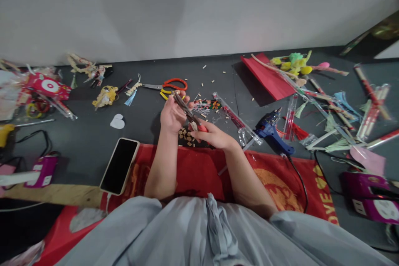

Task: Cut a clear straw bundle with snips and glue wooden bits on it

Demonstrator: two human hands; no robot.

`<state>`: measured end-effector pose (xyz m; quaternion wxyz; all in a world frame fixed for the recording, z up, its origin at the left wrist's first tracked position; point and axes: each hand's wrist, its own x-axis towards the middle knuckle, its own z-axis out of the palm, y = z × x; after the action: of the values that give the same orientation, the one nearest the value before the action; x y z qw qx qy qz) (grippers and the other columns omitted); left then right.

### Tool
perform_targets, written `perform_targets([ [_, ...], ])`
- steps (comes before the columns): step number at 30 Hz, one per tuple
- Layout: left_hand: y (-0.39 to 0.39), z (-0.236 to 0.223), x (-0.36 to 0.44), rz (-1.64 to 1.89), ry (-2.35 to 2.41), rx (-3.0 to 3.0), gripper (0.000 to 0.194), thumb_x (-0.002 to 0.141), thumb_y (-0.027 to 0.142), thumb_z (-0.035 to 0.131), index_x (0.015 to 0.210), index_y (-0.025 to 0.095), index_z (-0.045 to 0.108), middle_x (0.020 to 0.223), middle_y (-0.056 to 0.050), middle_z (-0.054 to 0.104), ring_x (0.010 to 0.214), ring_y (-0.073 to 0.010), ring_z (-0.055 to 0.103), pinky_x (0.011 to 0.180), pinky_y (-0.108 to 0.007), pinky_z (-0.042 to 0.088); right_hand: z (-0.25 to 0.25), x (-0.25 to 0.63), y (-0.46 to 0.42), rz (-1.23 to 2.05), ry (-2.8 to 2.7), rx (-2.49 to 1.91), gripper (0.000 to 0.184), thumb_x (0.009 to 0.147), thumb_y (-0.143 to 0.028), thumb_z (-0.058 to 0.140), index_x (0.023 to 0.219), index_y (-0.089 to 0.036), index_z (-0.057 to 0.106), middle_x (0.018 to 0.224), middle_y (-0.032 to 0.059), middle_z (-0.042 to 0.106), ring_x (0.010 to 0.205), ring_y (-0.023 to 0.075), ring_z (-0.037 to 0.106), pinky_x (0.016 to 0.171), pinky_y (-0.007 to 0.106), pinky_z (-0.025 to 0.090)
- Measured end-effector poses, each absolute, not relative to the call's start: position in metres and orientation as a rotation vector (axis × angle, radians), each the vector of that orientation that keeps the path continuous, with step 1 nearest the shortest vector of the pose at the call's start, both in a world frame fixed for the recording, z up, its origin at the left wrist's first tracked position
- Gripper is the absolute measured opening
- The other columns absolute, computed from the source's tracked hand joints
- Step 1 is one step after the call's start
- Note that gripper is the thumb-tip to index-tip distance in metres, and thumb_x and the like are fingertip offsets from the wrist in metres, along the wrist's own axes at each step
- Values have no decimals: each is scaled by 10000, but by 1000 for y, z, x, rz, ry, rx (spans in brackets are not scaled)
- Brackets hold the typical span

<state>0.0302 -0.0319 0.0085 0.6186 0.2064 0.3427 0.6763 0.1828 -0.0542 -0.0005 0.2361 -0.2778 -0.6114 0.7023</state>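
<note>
Over the middle of the table my right hand (215, 135) is wrapped round the handles of red-handled pliers (184, 107), whose dark metal jaws point up and left. My left hand (172, 113) is closed close to the jaw tips, palm turned up with fingers curled; whatever it pinches is too small to make out. Below the pliers lies a pile of small tan wooden pieces (186, 136). Just beyond the hands are a patterned strip with white threads (205, 106) and orange-and-yellow-handled scissors (174, 84).
A blue hot glue gun (274, 131) and a clear tube of red sticks (233, 118) lie to the right, near a red paper packet (271, 77). At left are a phone (120, 166), a white paper heart (117, 121) and a yellow yarn bundle (106, 97). Cords run at both sides.
</note>
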Motion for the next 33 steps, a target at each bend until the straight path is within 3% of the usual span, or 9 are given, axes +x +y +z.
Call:
perform_targets([
  [7,-30,5,4,1502,780,780,284,653,386,753,848,193,683,845,-24,694,752,-123,646,738,-282,532,1,190,-51,1951,-1750,-820,182,801,-342,554,833,-176,487,639,-49,468,572,92,435,569,255,357],
  [20,-36,2,-22,1342,1038,1207,266,637,399,777,801,194,732,840,-42,706,824,-141,633,791,-267,497,2,210,-46,2155,-1770,-891,164,748,-304,562,829,-178,494,623,-60,472,544,89,468,509,243,401],
  [33,-33,0,-4,1433,864,932,358,596,467,790,788,175,712,760,-25,682,731,-118,647,710,-263,538,5,204,-48,2183,-1717,-683,259,831,-419,553,893,-175,490,708,-41,484,618,92,469,605,265,374],
])
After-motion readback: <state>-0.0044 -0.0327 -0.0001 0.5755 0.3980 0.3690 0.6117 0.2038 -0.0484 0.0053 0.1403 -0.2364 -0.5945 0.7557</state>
